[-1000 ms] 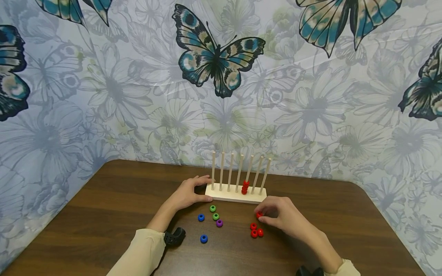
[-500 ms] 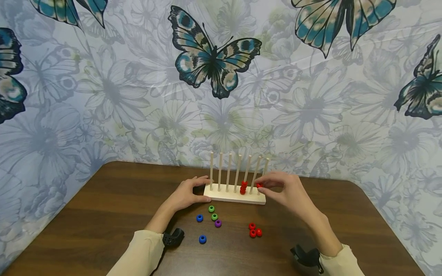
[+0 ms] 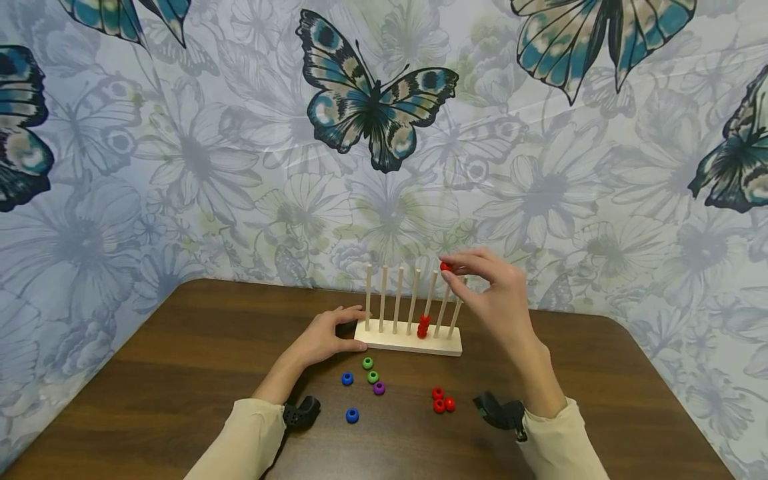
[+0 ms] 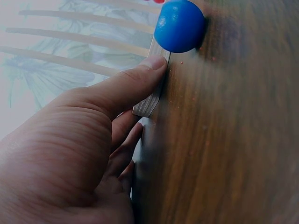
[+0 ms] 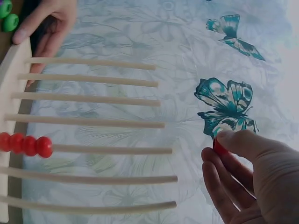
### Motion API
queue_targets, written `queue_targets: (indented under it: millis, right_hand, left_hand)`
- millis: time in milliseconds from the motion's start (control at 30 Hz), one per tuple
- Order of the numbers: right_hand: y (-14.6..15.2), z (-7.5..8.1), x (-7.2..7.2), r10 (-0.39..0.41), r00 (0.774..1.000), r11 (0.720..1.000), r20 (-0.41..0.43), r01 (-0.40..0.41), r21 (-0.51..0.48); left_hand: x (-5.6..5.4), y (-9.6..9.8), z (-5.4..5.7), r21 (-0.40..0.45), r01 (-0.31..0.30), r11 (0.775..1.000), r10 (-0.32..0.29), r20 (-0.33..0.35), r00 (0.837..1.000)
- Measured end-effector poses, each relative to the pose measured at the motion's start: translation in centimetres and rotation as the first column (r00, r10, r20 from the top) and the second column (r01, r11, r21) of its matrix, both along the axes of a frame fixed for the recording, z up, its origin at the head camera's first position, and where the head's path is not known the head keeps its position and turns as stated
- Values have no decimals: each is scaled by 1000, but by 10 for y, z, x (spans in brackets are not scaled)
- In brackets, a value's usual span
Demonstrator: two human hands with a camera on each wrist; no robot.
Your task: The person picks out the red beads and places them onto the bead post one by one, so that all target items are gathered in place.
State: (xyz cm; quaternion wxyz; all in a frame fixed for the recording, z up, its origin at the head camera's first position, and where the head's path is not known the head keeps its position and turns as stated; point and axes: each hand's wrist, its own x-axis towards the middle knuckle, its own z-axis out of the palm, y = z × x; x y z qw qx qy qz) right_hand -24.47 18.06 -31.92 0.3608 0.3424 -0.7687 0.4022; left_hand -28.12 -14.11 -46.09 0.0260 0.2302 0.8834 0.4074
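Note:
My left hand (image 3: pixel 324 335) grips the left end of a pale wooden peg rack (image 3: pixel 396 343), thumb along the front edge and fingers behind it. The left wrist view shows the thumb pressed on the base. Between thumb and fingertips, my right hand (image 3: pixel 498 293) pinches a red bead (image 3: pixel 445 267), held level with the peg tops near the right end. In the right wrist view, this bead (image 5: pixel 218 146) is apart from the peg ends, partly hidden by the thumb. A stack of red beads (image 3: pixel 423 327) sits on the third peg from the right; the other pegs are bare.
Three loose red beads (image 3: pixel 440 405) lie in front of the rack's right side. Nearer the left hand are two green beads (image 3: pixel 373 377), a purple bead (image 3: pixel 379 388) and two blue beads (image 3: pixel 352 415). A patterned butterfly cloth (image 3: pixel 240 200) hangs behind the brown table (image 3: pixel 198 347).
My right hand has lifted one red bead off the table, from beside the other loose ones, up past the rack's base to peg-top height. The left hand has stayed on the rack.

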Motion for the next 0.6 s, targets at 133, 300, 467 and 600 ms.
queue_targets:
  millis: [133,300,467,600]
  right_hand:
    - [-6,0,-7,-22,1000,1000,7,22,9]
    - [-8,-7,-14,-83,996,994,32,80,80]
    - [-6,-11,-18,-105,991,991,81,97,94]
    - [-6,-14,-23,-110,989,990,97,101,95]
  left_hand:
    - [0,0,0,2,1,1000,-1,2,1000]
    - [0,1,2,6,-4,1000,4,15,1000]
    - [-1,1,3,14,-4,1000,4,23,1000]
    - [-2,1,3,14,-2,1000,2,23,1000]
